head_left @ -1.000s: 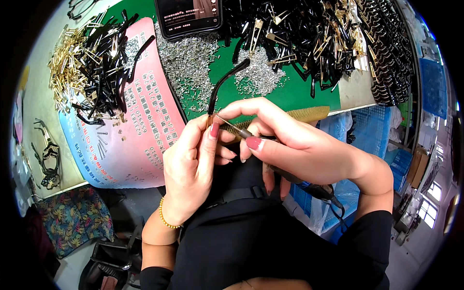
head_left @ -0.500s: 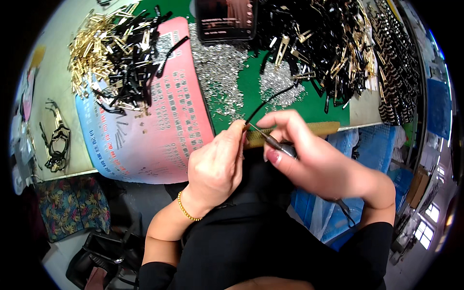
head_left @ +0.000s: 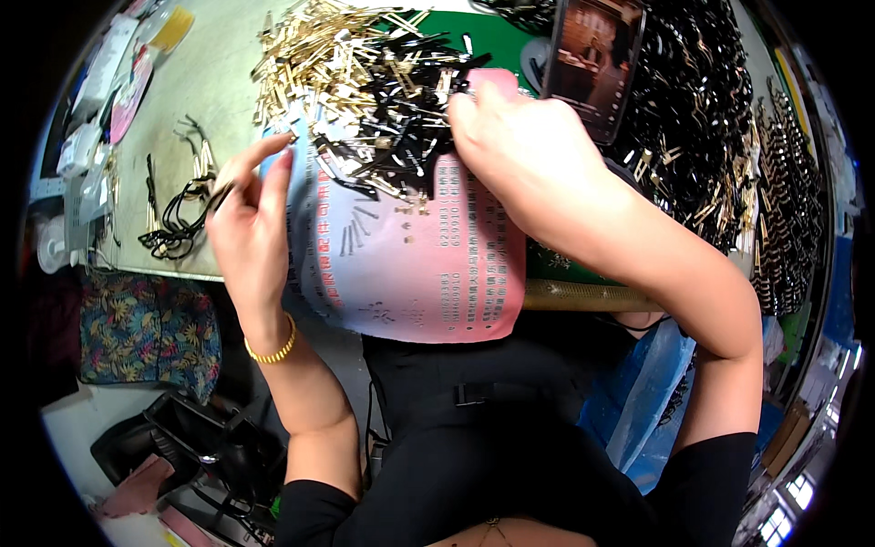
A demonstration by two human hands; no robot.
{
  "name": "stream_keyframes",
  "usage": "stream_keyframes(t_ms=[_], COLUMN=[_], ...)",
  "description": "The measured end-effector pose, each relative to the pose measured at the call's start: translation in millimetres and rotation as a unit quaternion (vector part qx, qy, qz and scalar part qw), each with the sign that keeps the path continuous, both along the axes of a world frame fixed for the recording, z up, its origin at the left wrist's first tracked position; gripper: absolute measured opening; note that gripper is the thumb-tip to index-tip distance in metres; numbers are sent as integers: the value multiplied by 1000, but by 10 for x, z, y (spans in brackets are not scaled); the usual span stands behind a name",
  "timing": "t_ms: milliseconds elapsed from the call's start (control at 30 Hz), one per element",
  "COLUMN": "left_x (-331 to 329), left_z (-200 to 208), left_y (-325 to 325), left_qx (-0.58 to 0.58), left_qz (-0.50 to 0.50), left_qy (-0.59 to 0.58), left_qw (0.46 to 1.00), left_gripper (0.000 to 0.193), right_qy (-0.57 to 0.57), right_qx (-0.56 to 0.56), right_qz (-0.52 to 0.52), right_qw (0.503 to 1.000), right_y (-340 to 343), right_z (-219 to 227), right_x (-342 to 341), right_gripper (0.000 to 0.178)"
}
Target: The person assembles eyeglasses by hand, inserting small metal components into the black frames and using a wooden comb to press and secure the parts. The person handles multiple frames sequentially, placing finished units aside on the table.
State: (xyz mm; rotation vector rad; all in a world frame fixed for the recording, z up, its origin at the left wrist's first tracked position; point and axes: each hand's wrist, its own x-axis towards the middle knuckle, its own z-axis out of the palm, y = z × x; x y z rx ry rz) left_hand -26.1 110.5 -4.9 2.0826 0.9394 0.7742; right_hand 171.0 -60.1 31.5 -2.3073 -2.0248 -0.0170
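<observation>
Grasping a slim dark piece [head_left: 219, 194], mostly hidden, the left hand [head_left: 251, 223] in the head view hangs by the left edge of a pink-and-blue sheet [head_left: 415, 292] on the counter [head_left: 205, 82]; the right hand [head_left: 519, 137] is at a black-and-gold heap [head_left: 392, 118], fingertips unseen, so I cannot tell its grip; the right forearm [head_left: 656, 246] blocks part of the green mat [head_left: 506, 50]; a phone [head_left: 597, 64] is between this heap and a black pile [head_left: 697, 100].

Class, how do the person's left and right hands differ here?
The left hand has a gold bracelet at its wrist; the right hand has a bare wrist. The left hand is near the left side of the heap, the right hand near its right. Both hands are ungloved.
</observation>
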Motion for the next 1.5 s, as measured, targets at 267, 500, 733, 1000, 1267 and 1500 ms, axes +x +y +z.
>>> stream_keyframes(t_ms=[267, 500, 733, 1000, 1267, 1500], left_x=[394, 502, 531, 302, -20, 136], left_z=[130, 143, 153, 71, -118, 120], left_y=[142, 197, 142, -70, -1062, -1711], left_qx=[195, 122, 175, -70, 260, -153], left_qz=[-217, -293, -295, -237, -180, -369], left_qy=[163, 142, 179, -220, 129, -18], left_qw=[943, 938, 922, 944, 940, 916], left_gripper=[14, 27, 12, 35, 36, 17], right_qy=[328, 617, 391, 167, 609, 758], right_qx=[-11, 8, 184, 29, 175, 261], right_qz=[-124, -351, -329, -347, -355, -284], right_qw=[937, 705, 840, 922, 688, 526], right_y=[-767, -1614, -2163, -2281, -2125, -1693], right_z=[417, 443, 78, -93, -5, 12], right_x=[-86, -165, -183, -133, -256, -494], right_gripper=[19, 18, 15, 13, 10, 12])
